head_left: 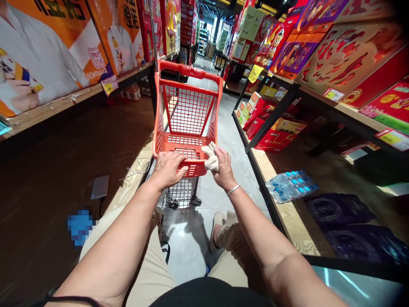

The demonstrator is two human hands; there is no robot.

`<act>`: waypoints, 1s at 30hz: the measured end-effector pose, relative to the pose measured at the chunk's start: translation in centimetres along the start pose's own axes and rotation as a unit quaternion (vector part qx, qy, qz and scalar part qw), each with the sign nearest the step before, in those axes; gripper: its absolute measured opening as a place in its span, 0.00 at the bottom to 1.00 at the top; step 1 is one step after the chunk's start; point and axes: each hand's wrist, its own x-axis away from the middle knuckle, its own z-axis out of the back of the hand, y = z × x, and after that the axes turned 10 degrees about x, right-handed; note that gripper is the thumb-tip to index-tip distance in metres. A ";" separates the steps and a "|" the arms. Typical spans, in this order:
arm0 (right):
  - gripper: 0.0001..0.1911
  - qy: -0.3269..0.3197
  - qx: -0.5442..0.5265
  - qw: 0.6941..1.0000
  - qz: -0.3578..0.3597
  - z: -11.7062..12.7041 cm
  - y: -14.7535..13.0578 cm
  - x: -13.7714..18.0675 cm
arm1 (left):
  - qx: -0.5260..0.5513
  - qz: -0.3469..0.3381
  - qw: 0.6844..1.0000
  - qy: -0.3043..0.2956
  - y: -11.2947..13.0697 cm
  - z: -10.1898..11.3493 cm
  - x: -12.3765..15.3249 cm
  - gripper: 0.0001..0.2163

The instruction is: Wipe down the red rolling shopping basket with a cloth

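A red plastic shopping cart (191, 83) with grid walls stands in front of me, its handle at the far end. My left hand (168, 169) lies over the cart's near rim at the left corner, fingers on top and thumb curled against the side. At the right corner, my right hand (223, 167) is closed around a crumpled off-white cloth (211, 160), which touches the rim. Nothing shows in the cart's basket. The fingertips under the cloth are partly hidden.
Shelves hold orange boxes (123, 40) at left and red and gold gift boxes (348, 64) at right. Shrink-wrapped water bottles (290, 186) lie on the low right shelf. A white power bank (100, 187) and cable (136, 164) lie at left. The aisle floor (228, 115) runs ahead.
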 end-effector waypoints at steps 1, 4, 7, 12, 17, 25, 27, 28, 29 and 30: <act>0.41 0.026 0.001 0.999 -0.031 -1.2 -0.5 0.9 | 0.005 0.003 1.000 0.002 0.0 0.0 0.0 0.11; 0.36 0.109 0.003 0.986 -0.125 -5.0 -1.6 3.4 | 0.011 0.008 1.000 -0.001 -0.1 -0.1 -0.1 0.13; 0.32 0.108 0.012 0.978 -0.177 -8.2 -1.6 5.5 | 0.010 0.013 1.000 -0.005 -0.2 -0.1 -0.2 0.13; 0.21 0.000 0.012 0.983 -0.181 -9.6 -0.9 7.6 | 0.014 0.015 1.000 0.004 -0.5 -0.1 -0.2 0.14; 0.11 0.058 -0.006 0.984 -0.167 -5.4 -2.6 5.0 | 0.014 0.004 1.000 0.008 -0.6 -0.1 -0.2 0.13; 0.16 0.006 0.046 0.998 -0.032 -5.8 -2.9 5.3 | 0.024 0.015 1.000 0.000 -0.2 -0.1 -0.3 0.15; 0.18 -0.046 0.045 0.998 -0.022 -6.4 -2.4 6.6 | 0.030 0.015 0.999 0.000 -0.2 0.0 -0.2 0.15; 0.18 -0.049 0.037 0.998 -0.022 -6.1 -2.2 6.9 | 0.034 0.013 0.999 0.000 -0.3 0.1 -0.2 0.15; 0.17 -0.033 0.026 0.999 -0.026 -5.5 -2.1 6.9 | 0.037 0.011 0.999 0.002 -0.3 0.1 -0.1 0.15; 0.16 -0.003 0.015 0.999 -0.032 -4.5 -2.1 6.6 | 0.038 0.009 0.999 0.003 -0.4 0.2 -0.1 0.15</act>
